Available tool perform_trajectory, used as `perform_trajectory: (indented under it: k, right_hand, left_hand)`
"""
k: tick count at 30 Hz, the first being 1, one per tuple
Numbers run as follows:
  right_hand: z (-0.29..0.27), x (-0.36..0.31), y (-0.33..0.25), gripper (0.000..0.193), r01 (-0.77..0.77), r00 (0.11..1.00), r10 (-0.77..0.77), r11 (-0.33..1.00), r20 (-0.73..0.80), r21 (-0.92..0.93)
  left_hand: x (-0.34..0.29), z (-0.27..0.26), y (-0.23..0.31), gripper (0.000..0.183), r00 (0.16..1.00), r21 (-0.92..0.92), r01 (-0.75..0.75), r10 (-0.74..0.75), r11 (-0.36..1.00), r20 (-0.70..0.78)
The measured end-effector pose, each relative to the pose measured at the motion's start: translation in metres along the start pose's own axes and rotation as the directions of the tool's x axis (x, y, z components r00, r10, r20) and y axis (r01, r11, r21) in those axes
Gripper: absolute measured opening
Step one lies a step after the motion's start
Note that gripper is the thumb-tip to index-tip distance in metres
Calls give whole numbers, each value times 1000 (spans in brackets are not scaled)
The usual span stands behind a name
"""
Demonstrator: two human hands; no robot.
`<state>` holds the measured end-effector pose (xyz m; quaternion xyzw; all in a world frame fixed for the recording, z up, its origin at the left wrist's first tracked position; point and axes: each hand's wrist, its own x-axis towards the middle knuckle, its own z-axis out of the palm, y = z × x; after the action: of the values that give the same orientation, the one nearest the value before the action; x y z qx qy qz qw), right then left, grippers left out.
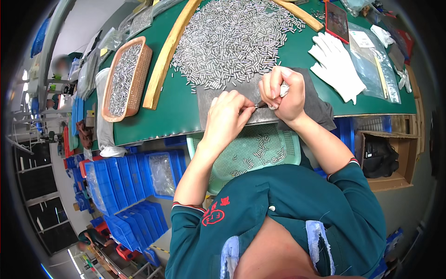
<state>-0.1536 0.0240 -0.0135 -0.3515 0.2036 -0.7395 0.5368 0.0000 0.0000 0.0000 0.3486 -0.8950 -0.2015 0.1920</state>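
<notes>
The person's left hand (226, 118) is closed at the fingertips, thumb and forefinger pinching a small metal pin (256, 106) at the near side of a dark grey cloth (203, 103) on the green table (376, 109). The right hand (284, 95) is clenched, fingers curled around a slim tool (261, 104) that is mostly hidden in the grip; its dark end extends leftward toward the pin. The governing relation is lateral: the pin lies directly at the left fingertips and just left of the right fist, with the tool end between fist and pin. Whether tool and pin are touching cannot be determined. The pin's long axis appears to run roughly sideways, though its small visible part leaves this uncertain. The left hand is the nearer, being in contact with the pin. Beyond both hands, a broad heap of similar pins (232, 42) spreads over the table. Below the table edge, nearer the person's body, a pale green basket (223, 160) contains further scattered pins (264, 144).
</notes>
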Motion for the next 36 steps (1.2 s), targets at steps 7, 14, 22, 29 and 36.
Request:
perform_trajectory:
  k: [7, 14, 22, 29, 36]
  right_hand:
    - [9, -5, -3, 40, 43, 999, -35, 979, 42, -199]
    - [4, 1, -2, 41, -21, 1000, 22, 999, 3, -48]
    - [-4, 15, -13, 33, -140, 980, 166, 967, -108, 211]
    - [-31, 29, -13, 25, -183, 976, 208, 944, -64, 273]
    - [-53, 40, -14, 27, -340, 934, 340, 750, 110, 567]
  left_hand:
    - [-5, 3, 1, 9, 1000, -31, -3, 2, 1000, -17]
    - [-42, -11, 19, 11, 1000, 20, -13, 13, 1000, -2]
    - [-148, 0, -17, 52, 775, 87, 471, -364, 878, -517]
    - [-188, 26, -38, 47, 557, -873, 425, -829, 239, 44]
    - [-206, 24, -34, 40, 564, -954, 295, -815, 49, 132]
